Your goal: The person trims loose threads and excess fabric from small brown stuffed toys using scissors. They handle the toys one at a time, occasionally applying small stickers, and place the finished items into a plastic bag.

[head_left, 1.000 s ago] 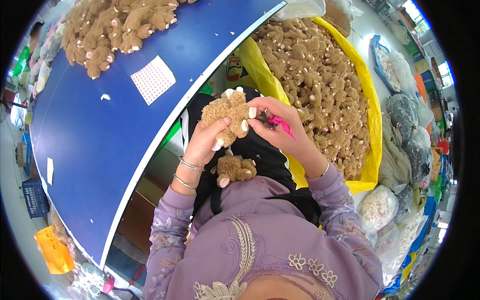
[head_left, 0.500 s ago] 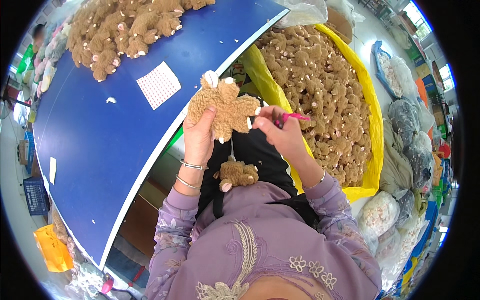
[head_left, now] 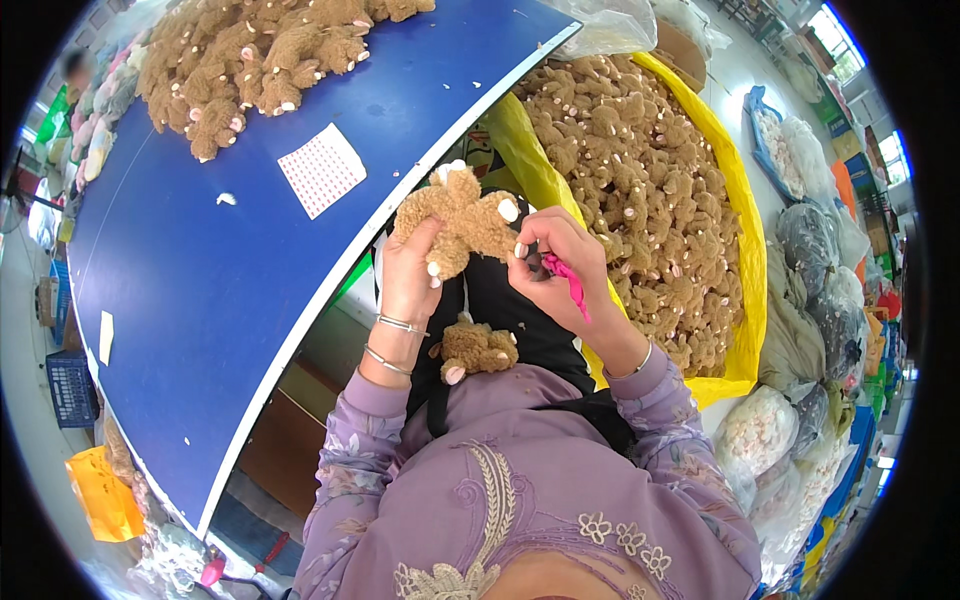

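Brown plush toy [head_left: 470, 222], just right of the blue table [head_left: 200, 250], is best steadied by the left hand [head_left: 408, 272] curled round it while the right hand [head_left: 568, 248], gripping a pink item [head_left: 574, 290], pinches one limb's tip.

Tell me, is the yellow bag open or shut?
Open: the yellow bag's mouth gapes wide, and brown toys show heaped inside it.
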A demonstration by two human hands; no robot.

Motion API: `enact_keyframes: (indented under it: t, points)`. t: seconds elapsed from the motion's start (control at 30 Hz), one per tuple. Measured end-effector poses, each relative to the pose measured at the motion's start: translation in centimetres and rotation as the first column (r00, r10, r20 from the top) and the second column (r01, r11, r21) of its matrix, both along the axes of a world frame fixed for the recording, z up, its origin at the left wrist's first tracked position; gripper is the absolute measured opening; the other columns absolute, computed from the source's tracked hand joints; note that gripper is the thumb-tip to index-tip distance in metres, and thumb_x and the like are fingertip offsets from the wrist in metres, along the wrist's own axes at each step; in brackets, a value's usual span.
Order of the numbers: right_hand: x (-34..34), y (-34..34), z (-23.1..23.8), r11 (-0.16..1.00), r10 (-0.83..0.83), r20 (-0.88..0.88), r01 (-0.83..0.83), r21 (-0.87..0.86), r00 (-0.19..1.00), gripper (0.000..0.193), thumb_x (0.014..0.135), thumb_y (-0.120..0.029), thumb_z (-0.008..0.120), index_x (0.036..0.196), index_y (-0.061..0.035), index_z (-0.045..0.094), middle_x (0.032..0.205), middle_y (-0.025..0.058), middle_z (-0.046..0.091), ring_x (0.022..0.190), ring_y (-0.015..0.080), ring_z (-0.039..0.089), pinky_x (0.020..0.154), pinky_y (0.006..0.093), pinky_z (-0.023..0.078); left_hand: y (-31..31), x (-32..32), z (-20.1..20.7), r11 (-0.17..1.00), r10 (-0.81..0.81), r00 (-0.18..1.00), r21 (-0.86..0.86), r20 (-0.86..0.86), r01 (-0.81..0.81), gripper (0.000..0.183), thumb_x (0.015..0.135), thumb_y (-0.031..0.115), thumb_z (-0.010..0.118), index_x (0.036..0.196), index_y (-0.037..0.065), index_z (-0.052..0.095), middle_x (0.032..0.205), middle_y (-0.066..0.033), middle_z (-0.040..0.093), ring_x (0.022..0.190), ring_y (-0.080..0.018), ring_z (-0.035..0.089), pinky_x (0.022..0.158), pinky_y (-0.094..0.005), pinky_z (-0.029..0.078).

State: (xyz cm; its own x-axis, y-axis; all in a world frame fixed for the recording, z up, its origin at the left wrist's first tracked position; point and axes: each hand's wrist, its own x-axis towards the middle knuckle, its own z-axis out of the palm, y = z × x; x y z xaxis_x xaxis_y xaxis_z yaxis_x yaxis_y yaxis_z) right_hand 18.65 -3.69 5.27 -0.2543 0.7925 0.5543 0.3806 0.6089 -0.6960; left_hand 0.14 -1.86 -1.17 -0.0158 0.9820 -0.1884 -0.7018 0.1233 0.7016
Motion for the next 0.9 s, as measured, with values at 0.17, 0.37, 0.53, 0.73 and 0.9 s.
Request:
enact_keyframes:
  t: [0.17,0.37,0.53,0.73,0.9]
  points:
    - [0.5,-0.1,-0.4,0.999,-0.042,0.015,0.042,0.012,0.999,0.028,0.064,0.011,0.065,0.083,-0.0015,0.050,0.079,0.0083,0.050,0.064,0.0202,0.051,0.058,0.0261,0.043,0.0,0.4,-1.3,1.000,0.001,0.998,0.031,0.058,-0.003,0.031,0.091,0.007,0.055,0.121,-0.001,0.054,0.112,-0.0110,0.063,0.099,-0.0207,0.064,0.083,-0.0323,0.053]
    - [1.3,-0.8,-0.5,0.875,0.016,-0.190,-0.105,-0.472,0.982,0.025,0.077,-0.005,0.075,0.087,-0.0070,0.052,0.083,-0.0033,0.052,0.065,0.0012,0.043,0.056,0.0175,0.036,0.1,0.3,-0.3,0.999,0.030,0.999,0.043,0.016,-0.031,0.026,0.092,0.006,0.057,0.117,-0.001,0.057,0.107,-0.0095,0.065,0.093,-0.0180,0.064,0.080,-0.0311,0.054]
    - [1.2,0.4,-0.4,0.902,-0.078,-0.228,-0.028,-0.430,0.970,0.017,0.085,-0.004,0.067,0.098,-0.0027,0.056,0.084,-0.0026,0.055,0.065,0.0016,0.046,0.056,0.0174,0.038,-0.4,0.6,1.3,0.999,-0.010,0.996,0.047,-0.083,0.014,0.026,0.092,0.004,0.056,0.117,-0.002,0.056,0.108,-0.0101,0.064,0.093,-0.0174,0.065,0.081,-0.0303,0.054]
    - [1.8,0.3,-0.4,0.874,-0.072,-0.159,-0.015,-0.486,0.985,0.006,0.089,-0.004,0.062,0.093,-0.0017,0.057,0.078,-0.0046,0.053,0.071,0.0024,0.047,0.063,0.0192,0.039,-0.3,0.2,2.1,0.992,-0.033,0.999,0.126,0.010,0.031,0.028,0.093,0.007,0.056,0.120,-0.002,0.054,0.111,-0.0104,0.063,0.098,-0.0173,0.064,0.085,-0.0313,0.053]
    - [2.9,0.7,-1.4,0.823,-0.057,-0.116,-0.019,-0.568,0.992,0.010,0.087,-0.008,0.064,0.089,-0.0026,0.056,0.078,-0.0045,0.052,0.074,0.0036,0.045,0.067,0.0206,0.040,-0.9,0.6,2.7,0.993,-0.066,0.996,0.104,0.057,0.060,0.028,0.095,0.012,0.054,0.120,0.000,0.053,0.104,-0.0096,0.065,0.084,-0.0146,0.065,0.071,-0.0273,0.054]
